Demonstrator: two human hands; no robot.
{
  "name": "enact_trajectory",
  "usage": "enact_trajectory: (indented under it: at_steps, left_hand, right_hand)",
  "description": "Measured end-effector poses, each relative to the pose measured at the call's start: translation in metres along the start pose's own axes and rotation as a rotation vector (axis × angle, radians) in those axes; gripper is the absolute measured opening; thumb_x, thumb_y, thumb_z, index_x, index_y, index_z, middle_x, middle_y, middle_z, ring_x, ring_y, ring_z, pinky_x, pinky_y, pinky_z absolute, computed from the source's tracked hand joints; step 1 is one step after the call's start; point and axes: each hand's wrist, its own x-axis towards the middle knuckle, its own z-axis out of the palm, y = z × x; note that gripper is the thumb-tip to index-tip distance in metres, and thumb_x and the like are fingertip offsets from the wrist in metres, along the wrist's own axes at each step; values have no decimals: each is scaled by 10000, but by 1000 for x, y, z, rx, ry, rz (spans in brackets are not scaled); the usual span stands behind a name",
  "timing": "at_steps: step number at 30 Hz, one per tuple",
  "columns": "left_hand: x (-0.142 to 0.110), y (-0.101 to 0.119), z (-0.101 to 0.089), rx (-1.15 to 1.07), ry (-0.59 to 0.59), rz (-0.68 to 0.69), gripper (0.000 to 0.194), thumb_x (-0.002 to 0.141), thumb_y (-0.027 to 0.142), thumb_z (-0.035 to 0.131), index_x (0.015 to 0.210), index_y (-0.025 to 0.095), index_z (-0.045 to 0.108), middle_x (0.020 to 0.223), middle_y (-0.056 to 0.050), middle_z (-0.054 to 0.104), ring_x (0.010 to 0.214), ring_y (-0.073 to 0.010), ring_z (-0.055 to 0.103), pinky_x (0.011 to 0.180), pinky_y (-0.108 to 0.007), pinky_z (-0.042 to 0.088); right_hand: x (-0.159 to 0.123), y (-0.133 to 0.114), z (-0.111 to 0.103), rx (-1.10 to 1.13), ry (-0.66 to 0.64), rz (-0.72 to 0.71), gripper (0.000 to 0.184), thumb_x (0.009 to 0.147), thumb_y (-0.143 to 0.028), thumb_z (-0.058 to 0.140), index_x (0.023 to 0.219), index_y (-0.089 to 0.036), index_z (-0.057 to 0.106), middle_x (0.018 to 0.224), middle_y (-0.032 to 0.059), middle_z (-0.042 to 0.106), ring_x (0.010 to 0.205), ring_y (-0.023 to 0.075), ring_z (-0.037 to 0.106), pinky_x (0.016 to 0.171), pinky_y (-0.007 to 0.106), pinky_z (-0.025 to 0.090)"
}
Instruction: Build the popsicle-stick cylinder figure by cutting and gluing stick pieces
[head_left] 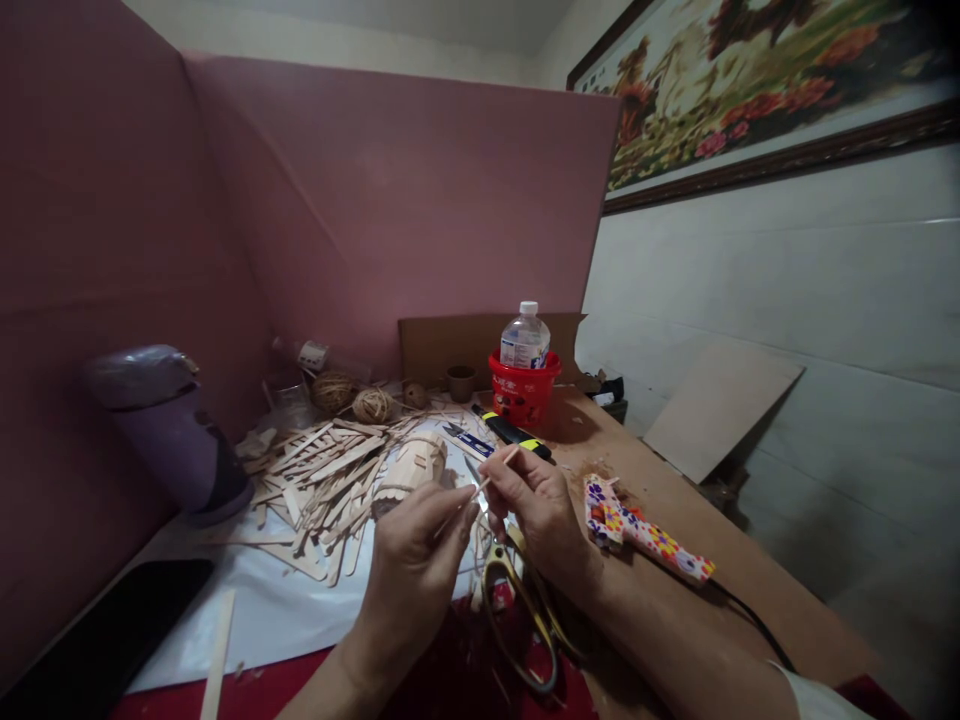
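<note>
Between both hands is a thin, pale wooden stick [482,487]. My left hand [412,555] pinches its lower end, and my right hand [538,512] pinches it near the upper end, fingertips close together. Under them lies a pair of scissors [552,660] with gold-coloured handles, blades pointing away and partly hidden. Just beyond my left hand, a small barrel-like piece made of wooden slats [417,462] lies tilted on the white sheet. Blue thread snips [469,441] and a black-and-yellow utility knife [517,436] rest beyond my right hand.
Left of the barrel spreads a pile of wooden craft sticks [330,475], with twine balls [373,405] behind. A red bucket [517,400] holds a plastic bottle [528,342]. At right lies a flower-patterned glue gun [646,535] with a cord; a purple tumbler [176,440] stands left.
</note>
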Motion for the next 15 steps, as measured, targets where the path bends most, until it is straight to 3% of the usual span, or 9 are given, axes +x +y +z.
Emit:
enact_trajectory:
  at_steps: [4,6,9,15]
  left_hand:
    - [2,1,2,-279,-34,-339,232,747,343,679,862,147,722,560,15,555,459,-76,420,419,-202,323]
    - [3,2,2,-379,-47,-444,273,718,357,698,860,124,709,490,41,507,411,-63,388,385,-186,297]
    - [5,2,0,-474,-67,-486,271,712,355,696,845,118,687,494,46,514,383,-60,409,354,-175,298]
    - [7,-1,-2,-496,-126,-563,264,725,364,680,637,137,578,443,47,511,307,-41,369,288,-150,207]
  right_hand:
    - [1,-2,0,-1,8,-51,138,846,-314,585,810,-181,598,540,-58,502,426,81,460,392,185,419]
    - [1,-2,-1,-3,20,-50,134,843,-306,583,808,-179,599,535,-56,508,420,80,461,391,183,415]
    - [2,-1,-2,41,45,-28,160,842,-331,591,791,-179,590,542,-57,498,419,73,454,386,175,408]
    - [2,1,-2,108,111,26,292,844,-454,568,783,-170,595,525,-48,503,395,77,460,362,180,399]
